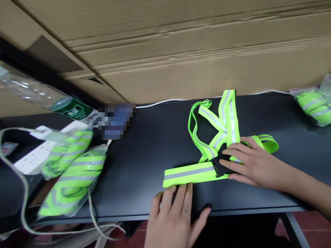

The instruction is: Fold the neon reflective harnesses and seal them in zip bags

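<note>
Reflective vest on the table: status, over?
Neon reflective vest flat on black table. Right hand on its black buckle; left hand at its lower strap. Nothing in the way.

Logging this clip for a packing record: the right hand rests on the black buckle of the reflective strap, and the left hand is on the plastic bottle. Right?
No: the left hand is not on the plastic bottle; it touches the lower edge of the neon reflective strap, as the head view shows. The right hand does rest on the black buckle.

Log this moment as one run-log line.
Left hand: touching reflective strap | Right hand: on black buckle | Nearby: bagged straps
</note>
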Demonstrator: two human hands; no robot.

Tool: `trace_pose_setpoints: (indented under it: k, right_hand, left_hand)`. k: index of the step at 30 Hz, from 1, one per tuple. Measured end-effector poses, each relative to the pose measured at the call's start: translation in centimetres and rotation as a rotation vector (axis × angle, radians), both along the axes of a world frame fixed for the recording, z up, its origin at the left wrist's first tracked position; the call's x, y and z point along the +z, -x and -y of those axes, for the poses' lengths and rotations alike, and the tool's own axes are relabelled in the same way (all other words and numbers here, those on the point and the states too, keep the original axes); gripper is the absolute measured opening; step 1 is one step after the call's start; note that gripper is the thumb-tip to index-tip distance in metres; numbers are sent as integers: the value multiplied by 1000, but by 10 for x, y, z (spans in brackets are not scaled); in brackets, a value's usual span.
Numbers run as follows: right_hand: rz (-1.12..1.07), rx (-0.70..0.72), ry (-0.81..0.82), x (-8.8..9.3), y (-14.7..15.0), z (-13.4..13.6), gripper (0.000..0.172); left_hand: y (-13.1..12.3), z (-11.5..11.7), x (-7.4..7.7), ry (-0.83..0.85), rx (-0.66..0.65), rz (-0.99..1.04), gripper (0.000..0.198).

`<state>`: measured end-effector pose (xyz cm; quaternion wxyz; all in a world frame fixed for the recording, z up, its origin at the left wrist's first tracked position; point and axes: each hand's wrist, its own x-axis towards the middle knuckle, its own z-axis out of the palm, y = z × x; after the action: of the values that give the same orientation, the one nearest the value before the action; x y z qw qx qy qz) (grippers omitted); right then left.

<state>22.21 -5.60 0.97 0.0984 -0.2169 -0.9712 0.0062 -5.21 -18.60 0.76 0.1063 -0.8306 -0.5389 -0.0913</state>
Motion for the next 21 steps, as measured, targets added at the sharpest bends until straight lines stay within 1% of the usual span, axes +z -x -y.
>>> trace_pose_setpoints:
  k: [2,4,6,8,9,12,14,17,19,21]
  right_hand:
    - [-16,9,-13,-4,2,1,33]
    - [-35,12,-29,-7,5,1,32]
    - [-53,24,-41,-8,8,2,31]
    - [-74,44,-43,-8,9,1,33]
    - [-82,57,-42,-8,7,1,36]
    - [-113,60,-27,-3,-8,-1,48]
    - [-153,-25,3,3,-24,-3,50]
    - [-203,-306,107,13,-43,-8,47]
    - [-194,-473,259,17,-47,-11,49]
    - [-164,-556,443,21,-46,-15,49]
  left_hand:
    - [-4,1,6,21,-31,81,35]
    - [-14,-2,11,33,-127,168,22]
    - [-31,-11,12,15,-239,239,20]
    - [-48,-25,7,29,-314,283,26]
    - [-55,-33,3,45,-320,310,29]
    - [-65,-51,-10,127,-297,386,21]
    - [-63,-55,-15,173,-279,423,17]
    - [-56,-56,-19,198,-250,453,20]
    - [-53,-57,-20,199,-235,458,20]
    - [-52,-59,-22,194,-226,452,18]
